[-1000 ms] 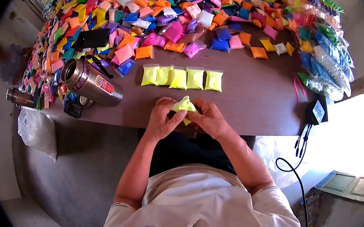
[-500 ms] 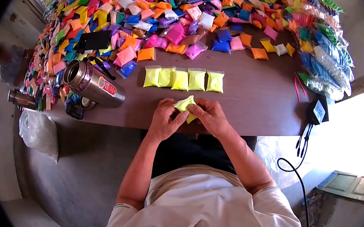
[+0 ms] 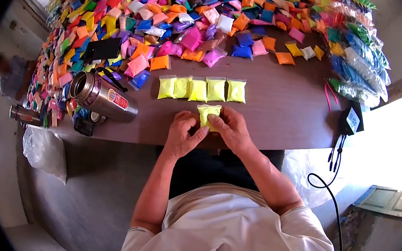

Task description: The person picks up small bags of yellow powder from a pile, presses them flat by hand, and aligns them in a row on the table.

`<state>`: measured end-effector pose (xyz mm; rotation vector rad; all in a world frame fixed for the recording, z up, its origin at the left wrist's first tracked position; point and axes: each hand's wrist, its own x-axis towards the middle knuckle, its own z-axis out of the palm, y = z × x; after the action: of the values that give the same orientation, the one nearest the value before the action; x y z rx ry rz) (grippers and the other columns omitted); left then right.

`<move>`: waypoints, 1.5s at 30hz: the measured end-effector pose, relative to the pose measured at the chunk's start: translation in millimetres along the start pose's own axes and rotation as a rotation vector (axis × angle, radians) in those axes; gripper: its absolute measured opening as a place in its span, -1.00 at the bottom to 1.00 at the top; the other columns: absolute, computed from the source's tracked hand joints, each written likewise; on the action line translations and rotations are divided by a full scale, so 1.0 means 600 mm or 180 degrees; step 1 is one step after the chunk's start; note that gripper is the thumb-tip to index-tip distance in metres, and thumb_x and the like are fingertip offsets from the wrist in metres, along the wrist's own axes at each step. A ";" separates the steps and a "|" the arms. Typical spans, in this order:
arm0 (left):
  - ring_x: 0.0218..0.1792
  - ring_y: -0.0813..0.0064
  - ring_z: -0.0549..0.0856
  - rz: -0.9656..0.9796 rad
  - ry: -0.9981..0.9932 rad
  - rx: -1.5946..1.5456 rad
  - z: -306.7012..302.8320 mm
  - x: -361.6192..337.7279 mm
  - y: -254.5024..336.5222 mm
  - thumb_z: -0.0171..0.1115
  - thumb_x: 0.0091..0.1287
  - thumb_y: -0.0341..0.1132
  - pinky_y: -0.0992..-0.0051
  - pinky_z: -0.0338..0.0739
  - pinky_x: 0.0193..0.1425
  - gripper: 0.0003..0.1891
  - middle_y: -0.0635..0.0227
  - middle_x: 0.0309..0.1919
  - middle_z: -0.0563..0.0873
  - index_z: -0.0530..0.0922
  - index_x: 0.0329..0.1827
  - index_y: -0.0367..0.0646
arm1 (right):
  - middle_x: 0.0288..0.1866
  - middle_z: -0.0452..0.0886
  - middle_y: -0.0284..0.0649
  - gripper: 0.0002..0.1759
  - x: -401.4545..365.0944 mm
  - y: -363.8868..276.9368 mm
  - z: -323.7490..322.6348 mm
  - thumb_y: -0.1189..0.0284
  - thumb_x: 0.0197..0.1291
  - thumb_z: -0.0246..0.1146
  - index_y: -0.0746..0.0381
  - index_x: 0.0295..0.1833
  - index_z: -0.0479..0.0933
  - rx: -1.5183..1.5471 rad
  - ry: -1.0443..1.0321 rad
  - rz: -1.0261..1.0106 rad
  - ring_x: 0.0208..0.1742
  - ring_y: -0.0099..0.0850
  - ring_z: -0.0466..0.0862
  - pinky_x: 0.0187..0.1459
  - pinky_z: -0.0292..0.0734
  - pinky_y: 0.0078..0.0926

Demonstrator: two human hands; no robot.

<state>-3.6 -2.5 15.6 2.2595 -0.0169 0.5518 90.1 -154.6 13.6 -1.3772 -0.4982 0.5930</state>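
Observation:
Between my two hands is a small clear packet of bright yellow, soft-looking filling point(image 3: 206, 112), held upright above the table's near edge. My right hand point(image 3: 232, 130) pinches its right side, thumb across the front. Close against the packet's lower left is my left hand point(image 3: 181, 134), fingers curled and thumb tip at the bottom edge; its fingers behind the packet are hidden. Just beyond my hands, several matching yellow packets point(image 3: 198, 90) lie side by side in a row on the brown table point(image 3: 282, 110).
A big heap of multicoloured packets point(image 3: 191, 37) covers the table's far and left parts. At the left lie a steel thermos point(image 3: 107, 99) and a dark flat object point(image 3: 103, 49). Bundled clear bags point(image 3: 361, 69) stand at the right, above a black box with cables point(image 3: 351, 122).
The yellow packet has gone from folded and tilted to spread flatter and upright, its face showing. My left fingers have drawn back slightly from its top. The row of packets has stayed put.

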 end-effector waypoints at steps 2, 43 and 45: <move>-0.22 0.09 0.61 0.0029 -0.0027 -0.0040 0.002 0.001 -0.003 0.22 0.35 -0.06 0.22 0.43 0.14 -0.64 0.17 -0.38 0.68 0.62 -0.31 -0.24 | -0.33 0.61 -0.31 -0.71 -0.002 -0.003 -0.005 0.33 0.39 0.26 0.40 -0.07 0.57 -0.0073 -0.0059 0.0034 -0.32 -0.61 0.52 -0.28 0.50 -0.58; -0.26 0.17 0.61 0.0126 -0.0182 0.0235 0.008 0.000 -0.010 0.26 0.35 -0.13 0.24 0.42 0.11 -0.69 0.21 -0.39 0.67 0.60 -0.39 -0.23 | -0.46 0.55 -0.31 -0.75 0.026 0.044 -0.030 0.39 0.29 0.33 0.41 -0.26 0.56 -0.0520 -0.0422 -0.0077 -0.41 -0.59 0.46 -0.39 0.41 -0.47; -0.27 0.15 0.61 0.0172 -0.0205 0.0221 0.010 0.000 -0.013 0.25 0.36 -0.12 0.24 0.42 0.11 -0.68 0.21 -0.39 0.66 0.59 -0.39 -0.23 | -0.51 0.50 -0.33 -0.76 0.024 0.048 -0.028 0.41 0.26 0.33 0.41 -0.32 0.56 -0.0568 -0.0398 -0.0308 -0.43 -0.59 0.44 -0.41 0.40 -0.46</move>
<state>0.2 -1.2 6.6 2.3497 -0.0929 0.5150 109.1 -155.0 -17.2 -1.4810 -0.7291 0.5684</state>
